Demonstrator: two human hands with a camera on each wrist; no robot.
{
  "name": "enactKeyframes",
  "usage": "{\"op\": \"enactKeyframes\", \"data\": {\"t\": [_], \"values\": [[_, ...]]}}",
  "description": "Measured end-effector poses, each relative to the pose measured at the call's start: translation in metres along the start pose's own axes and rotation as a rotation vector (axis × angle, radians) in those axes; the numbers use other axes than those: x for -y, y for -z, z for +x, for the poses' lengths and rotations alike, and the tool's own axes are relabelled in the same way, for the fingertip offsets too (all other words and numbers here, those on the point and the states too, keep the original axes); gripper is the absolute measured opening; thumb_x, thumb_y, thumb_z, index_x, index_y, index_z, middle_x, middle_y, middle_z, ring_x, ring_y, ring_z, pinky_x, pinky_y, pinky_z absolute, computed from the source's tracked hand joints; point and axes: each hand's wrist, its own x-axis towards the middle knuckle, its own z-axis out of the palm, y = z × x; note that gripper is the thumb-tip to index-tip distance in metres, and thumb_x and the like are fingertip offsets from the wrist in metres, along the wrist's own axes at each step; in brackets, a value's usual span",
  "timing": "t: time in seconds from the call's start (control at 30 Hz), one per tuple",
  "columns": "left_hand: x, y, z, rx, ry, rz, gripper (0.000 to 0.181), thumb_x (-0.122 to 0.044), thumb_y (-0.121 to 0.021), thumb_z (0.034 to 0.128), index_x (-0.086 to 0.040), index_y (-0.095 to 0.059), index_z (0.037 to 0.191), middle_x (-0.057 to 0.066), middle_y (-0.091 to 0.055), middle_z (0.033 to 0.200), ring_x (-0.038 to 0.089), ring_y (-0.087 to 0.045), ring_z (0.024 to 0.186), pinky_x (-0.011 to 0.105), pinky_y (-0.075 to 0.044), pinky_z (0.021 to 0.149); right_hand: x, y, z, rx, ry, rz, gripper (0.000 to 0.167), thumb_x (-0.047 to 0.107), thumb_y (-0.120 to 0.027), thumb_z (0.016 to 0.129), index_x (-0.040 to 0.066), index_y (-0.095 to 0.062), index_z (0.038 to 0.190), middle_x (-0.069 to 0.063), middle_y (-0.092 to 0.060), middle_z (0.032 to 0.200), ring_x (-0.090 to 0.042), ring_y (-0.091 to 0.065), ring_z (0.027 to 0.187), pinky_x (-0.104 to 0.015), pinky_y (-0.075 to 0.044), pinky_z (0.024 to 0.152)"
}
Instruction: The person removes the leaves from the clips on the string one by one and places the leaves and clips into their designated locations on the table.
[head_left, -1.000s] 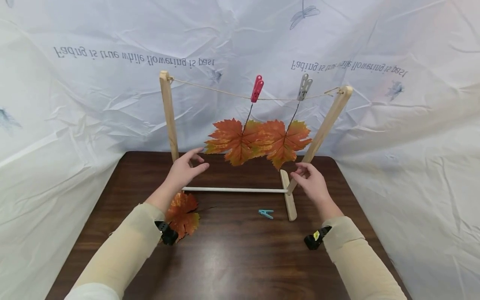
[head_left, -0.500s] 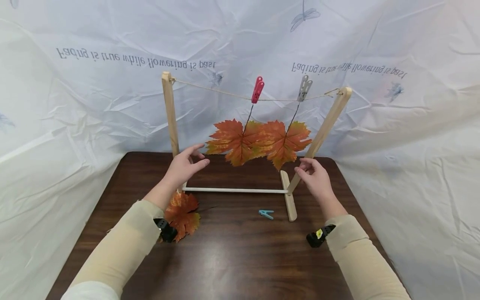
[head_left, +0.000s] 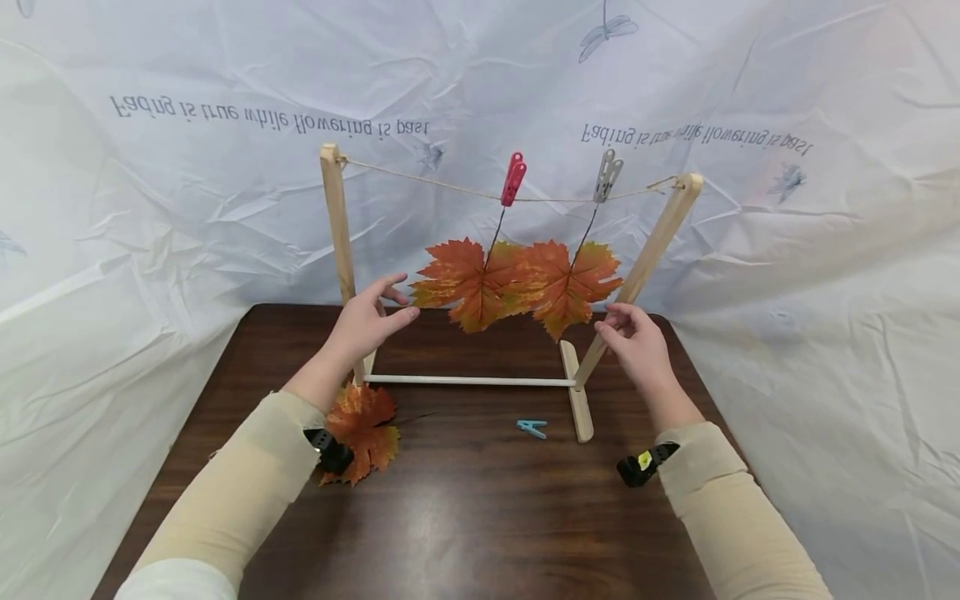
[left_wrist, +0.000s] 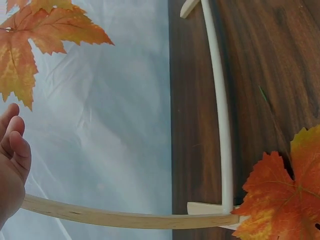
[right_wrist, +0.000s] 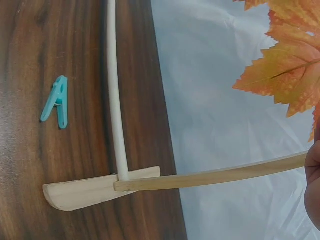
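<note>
Two orange maple leaves hang by their stems from a string: the left leaf (head_left: 468, 283) from a red clothespin (head_left: 513, 179), the right leaf (head_left: 567, 287) from a grey clothespin (head_left: 607, 177). My left hand (head_left: 365, 322), fingers loosely bent and holding nothing, is beside the left leaf's edge, in front of the left post. Near the right post my right hand (head_left: 637, 342) hovers with loosely curled fingers, nothing visible in them. A third maple leaf (head_left: 363, 437) lies on the table under my left wrist. A blue clothespin (head_left: 532, 428) lies on the tabletop.
The wooden stand has a left post (head_left: 337, 225), a right post (head_left: 660, 242), a white crossbar (head_left: 468, 380) and a flat right foot (head_left: 580, 408). It stands on a dark wooden table (head_left: 465, 517). White printed cloth (head_left: 480, 75) hangs behind and at both sides.
My right hand has moved up and slightly right along the right post. My left hand has risen slightly. The leaves and clothespins stay in place.
</note>
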Motion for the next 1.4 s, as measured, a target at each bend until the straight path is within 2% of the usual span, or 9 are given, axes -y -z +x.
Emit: {"op": "enactKeyframes", "data": {"t": [0.2,0.3,0.47,0.63,0.73,0.87,1.07,1.27,1.4], "values": [[-0.009,0.004,0.005,-0.012,-0.019,-0.013,0.064,-0.045,-0.064,0.0865,-0.024,-0.041,0.142,-0.002,-0.057,0.11,0.024,-0.048,0.068,0.037,-0.041,0.058,0.034,0.004,-0.008,-0.006,0.002,-0.007,0.037,0.012,-0.06,0.091,-0.006,-0.053,0.123,-0.009,-0.054,0.093,-0.003,-0.049,0.057,-0.021,-0.041,0.048],[-0.014,0.005,0.008,-0.016,-0.027,-0.01,0.063,-0.044,-0.064,0.0864,-0.024,-0.042,0.142,-0.002,-0.057,0.11,0.026,-0.048,0.068,0.037,-0.041,0.057,0.042,0.005,-0.009,-0.012,0.003,-0.011,0.037,0.012,-0.06,0.092,-0.007,-0.052,0.123,-0.008,-0.054,0.092,-0.002,-0.049,0.057,-0.02,-0.041,0.05],[-0.018,0.006,0.013,-0.016,-0.035,0.008,0.063,-0.043,-0.064,0.0868,-0.024,-0.041,0.142,-0.001,-0.057,0.111,0.024,-0.047,0.067,0.037,-0.041,0.057,0.032,0.005,-0.002,-0.018,0.002,0.024,0.04,0.014,-0.061,0.091,-0.006,-0.052,0.124,-0.003,-0.054,0.091,-0.004,-0.05,0.057,-0.021,-0.042,0.05],[-0.022,0.009,0.015,-0.006,-0.073,0.049,0.06,-0.038,-0.064,0.0886,-0.022,-0.042,0.142,0.002,-0.058,0.113,0.022,-0.047,0.064,0.036,-0.041,0.056,0.015,0.005,0.008,-0.025,-0.009,0.039,0.041,0.021,-0.063,0.09,0.001,-0.054,0.125,-0.001,-0.053,0.093,-0.014,-0.053,0.061,-0.022,-0.042,0.05],[-0.025,0.01,0.017,-0.01,-0.093,0.066,0.058,-0.036,-0.064,0.0888,-0.021,-0.043,0.141,0.003,-0.058,0.113,0.022,-0.048,0.062,0.036,-0.041,0.056,0.015,0.005,0.009,-0.023,0.013,0.025,0.041,0.023,-0.064,0.09,0.001,-0.054,0.124,-0.003,-0.054,0.094,-0.02,-0.056,0.065,-0.023,-0.043,0.05],[-0.032,0.014,0.02,-0.014,-0.101,0.081,0.059,-0.038,-0.063,0.0886,-0.02,-0.043,0.141,0.002,-0.058,0.113,0.021,-0.048,0.062,0.037,-0.041,0.056,0.021,0.005,0.01,-0.023,0.039,0.011,0.04,0.022,-0.064,0.09,0.001,-0.055,0.123,-0.005,-0.054,0.094,-0.015,-0.056,0.07,-0.021,-0.043,0.053],[-0.043,0.018,0.024,-0.032,-0.131,0.1,0.058,-0.037,-0.064,0.0883,-0.021,-0.044,0.14,0.0,-0.059,0.112,0.021,-0.047,0.063,0.036,-0.04,0.055,0.038,0.005,0.014,-0.029,0.067,0.05,0.037,0.015,-0.064,0.09,0.0,-0.056,0.123,-0.001,-0.054,0.091,-0.005,-0.052,0.068,-0.018,-0.042,0.055],[-0.051,0.012,0.027,-0.007,-0.2,0.136,0.056,-0.033,-0.063,0.0896,-0.014,-0.045,0.14,0.006,-0.059,0.112,0.021,-0.046,0.061,0.035,-0.039,0.056,0.071,0.005,0.006,-0.016,0.118,0.076,0.035,0.004,-0.062,0.089,-0.01,-0.054,0.12,0.001,-0.054,0.086,-0.006,-0.051,0.057,-0.017,-0.042,0.052],[-0.054,0.008,0.028,-0.01,-0.205,0.147,0.056,-0.034,-0.063,0.0896,-0.014,-0.046,0.139,0.005,-0.058,0.113,0.019,-0.046,0.063,0.035,-0.039,0.057,0.083,0.003,0.003,-0.01,0.142,0.07,0.034,0.002,-0.061,0.089,-0.012,-0.053,0.118,0.001,-0.052,0.084,-0.012,-0.051,0.058,-0.016,-0.042,0.052]]}}
